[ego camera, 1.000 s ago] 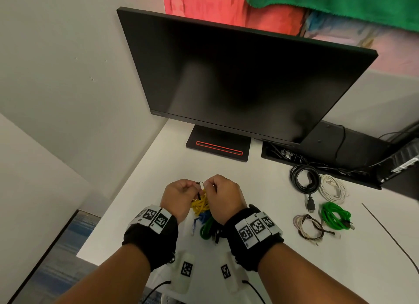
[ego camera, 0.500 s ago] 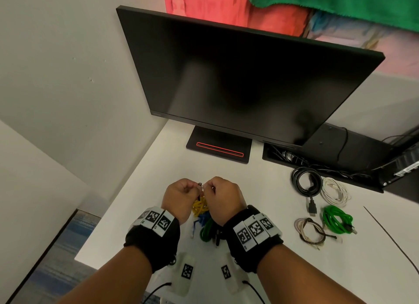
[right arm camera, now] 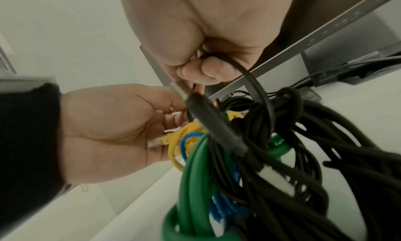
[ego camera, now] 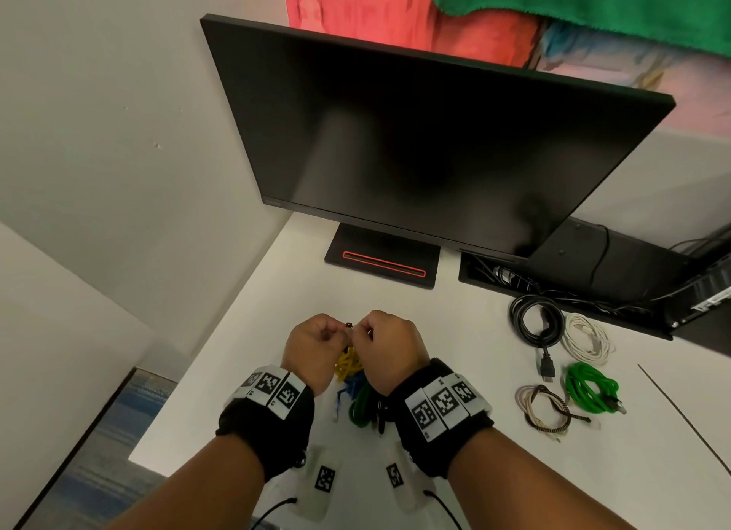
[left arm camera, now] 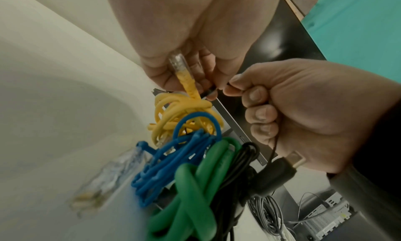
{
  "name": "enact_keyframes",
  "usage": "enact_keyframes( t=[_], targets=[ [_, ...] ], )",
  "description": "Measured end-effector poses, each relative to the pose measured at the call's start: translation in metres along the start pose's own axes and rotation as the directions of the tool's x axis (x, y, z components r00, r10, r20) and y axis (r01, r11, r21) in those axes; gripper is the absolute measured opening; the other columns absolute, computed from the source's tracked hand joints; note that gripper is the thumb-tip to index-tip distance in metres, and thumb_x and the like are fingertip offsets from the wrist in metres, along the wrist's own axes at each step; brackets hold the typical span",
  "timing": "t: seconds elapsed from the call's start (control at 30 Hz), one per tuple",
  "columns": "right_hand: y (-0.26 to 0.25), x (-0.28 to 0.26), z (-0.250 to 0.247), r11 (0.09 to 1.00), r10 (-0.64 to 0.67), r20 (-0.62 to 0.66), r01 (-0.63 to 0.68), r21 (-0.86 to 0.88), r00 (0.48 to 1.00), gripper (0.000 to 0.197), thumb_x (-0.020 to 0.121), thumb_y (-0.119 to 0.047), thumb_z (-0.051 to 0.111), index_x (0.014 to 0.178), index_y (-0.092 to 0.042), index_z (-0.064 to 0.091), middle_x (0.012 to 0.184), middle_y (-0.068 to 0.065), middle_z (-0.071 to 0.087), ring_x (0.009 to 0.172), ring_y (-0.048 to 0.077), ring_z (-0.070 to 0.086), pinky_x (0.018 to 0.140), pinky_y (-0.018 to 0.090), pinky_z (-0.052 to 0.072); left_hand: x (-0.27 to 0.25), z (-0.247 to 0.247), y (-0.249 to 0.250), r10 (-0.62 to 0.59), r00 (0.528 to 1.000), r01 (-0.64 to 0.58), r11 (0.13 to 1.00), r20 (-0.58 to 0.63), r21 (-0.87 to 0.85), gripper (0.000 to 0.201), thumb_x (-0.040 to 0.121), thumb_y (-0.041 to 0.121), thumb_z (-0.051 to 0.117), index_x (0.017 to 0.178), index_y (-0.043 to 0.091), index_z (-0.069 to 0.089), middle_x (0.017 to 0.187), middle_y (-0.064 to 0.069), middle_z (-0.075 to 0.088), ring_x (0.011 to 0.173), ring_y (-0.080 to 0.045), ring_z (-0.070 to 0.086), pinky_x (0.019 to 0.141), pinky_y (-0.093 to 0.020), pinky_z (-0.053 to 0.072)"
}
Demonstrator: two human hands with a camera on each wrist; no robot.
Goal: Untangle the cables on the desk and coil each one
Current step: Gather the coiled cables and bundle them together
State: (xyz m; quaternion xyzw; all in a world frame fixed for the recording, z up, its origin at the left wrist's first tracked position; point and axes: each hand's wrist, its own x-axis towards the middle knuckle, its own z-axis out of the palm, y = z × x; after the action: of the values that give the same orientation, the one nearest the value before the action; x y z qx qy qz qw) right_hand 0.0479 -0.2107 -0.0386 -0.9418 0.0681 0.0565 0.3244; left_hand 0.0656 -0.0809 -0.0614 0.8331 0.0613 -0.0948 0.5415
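Note:
My left hand (ego camera: 320, 341) and right hand (ego camera: 389, 343) meet knuckle to knuckle above the white desk (ego camera: 455, 371), and a cable tangle (ego camera: 354, 387) hangs below them. The tangle holds a yellow cable (left arm camera: 184, 111), a blue cable (left arm camera: 173, 160), a green cable (left arm camera: 195, 184) and black cable (right arm camera: 282, 141). In the left wrist view my left hand (left arm camera: 190, 69) curls round the yellow cable's clear plug (left arm camera: 176, 61) and pinches a thin black strand. My right hand (right arm camera: 206, 68) grips a black cable (right arm camera: 251, 80) in curled fingers.
Right of the hands lie a black coil (ego camera: 536, 320), a white coil (ego camera: 587, 338), a green coil (ego camera: 589, 387) and a beige-and-brown braided coil (ego camera: 546, 409). A dark monitor (ego camera: 415, 142) on its base (ego camera: 381, 260) stands behind, next to a cable tray (ego camera: 553, 288). The desk's left edge is close.
Hardly anything: both hands stay together at the top of the tangle, and the view has shifted slightly.

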Motion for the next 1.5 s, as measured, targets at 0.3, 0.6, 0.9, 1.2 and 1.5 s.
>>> enact_keyframes(
  t=[0.3, 0.6, 0.9, 1.2, 1.5],
  targets=[
    [0.007, 0.009, -0.001, 0.973, 0.065, 0.096, -0.085, 0.216, 0.993, 0.021, 0.097, -0.031, 0.056, 0.107, -0.021, 0.071, 0.099, -0.001, 0.071, 0.088, 0.016, 0.065, 0.078, 0.030, 0.056, -0.005, -0.006, 0.004, 0.127, 0.983, -0.121, 0.991, 0.131, -0.052, 0.027, 0.086, -0.010, 0.060, 0.089, 0.011, 0.077, 0.079, 0.000, 0.074, 0.071, -0.001, 0.067, 0.067, -0.011, 0.050],
    [0.009, -0.005, 0.006, 0.948, -0.076, -0.037, 0.084, 0.306, 0.996, 0.022, 0.092, -0.025, 0.058, 0.106, -0.030, 0.074, 0.094, -0.012, 0.072, 0.085, 0.005, 0.064, 0.080, 0.025, 0.054, 0.006, -0.013, 0.022, -0.044, 0.996, 0.057, 0.985, 0.080, -0.164, 0.028, 0.087, 0.003, 0.062, 0.062, 0.013, 0.070, 0.074, -0.002, 0.074, 0.066, -0.011, 0.065, 0.051, -0.018, 0.050],
    [0.050, -0.017, 0.006, 0.972, -0.099, -0.008, 0.098, 0.214, 0.995, 0.013, 0.084, -0.018, 0.068, 0.092, -0.022, 0.078, 0.085, -0.010, 0.057, 0.085, 0.015, 0.059, 0.079, 0.032, 0.051, 0.010, -0.025, 0.056, 0.156, 0.987, -0.144, 0.963, 0.036, -0.229, 0.029, 0.087, 0.002, 0.062, 0.068, 0.020, 0.074, 0.075, 0.001, 0.075, 0.074, -0.006, 0.067, 0.071, -0.012, 0.051],
    [0.028, -0.011, -0.012, 0.901, -0.098, 0.157, 0.020, 0.434, 0.983, 0.027, 0.094, -0.019, 0.060, 0.070, -0.030, 0.058, 0.065, -0.002, 0.065, 0.054, 0.012, 0.063, 0.058, 0.031, 0.054, -0.001, -0.020, 0.050, 0.215, 0.926, -0.169, 0.971, 0.310, -0.168, 0.029, 0.086, 0.023, 0.073, 0.114, 0.022, 0.071, 0.114, 0.006, 0.071, 0.109, -0.007, 0.064, 0.093, -0.019, 0.048],
    [0.017, -0.017, -0.024, 0.884, -0.135, -0.028, 0.133, 0.448, 0.990, 0.024, 0.092, -0.015, 0.063, 0.071, -0.025, 0.057, 0.083, 0.004, 0.064, 0.080, 0.019, 0.059, 0.077, 0.033, 0.053, -0.008, -0.006, 0.007, 0.108, 0.912, -0.319, 0.793, 0.395, 0.519, 0.046, 0.053, 0.067, 0.064, 0.082, 0.031, 0.065, 0.075, 0.009, 0.066, 0.071, -0.010, 0.064, 0.070, -0.036, 0.056]
  ],
)
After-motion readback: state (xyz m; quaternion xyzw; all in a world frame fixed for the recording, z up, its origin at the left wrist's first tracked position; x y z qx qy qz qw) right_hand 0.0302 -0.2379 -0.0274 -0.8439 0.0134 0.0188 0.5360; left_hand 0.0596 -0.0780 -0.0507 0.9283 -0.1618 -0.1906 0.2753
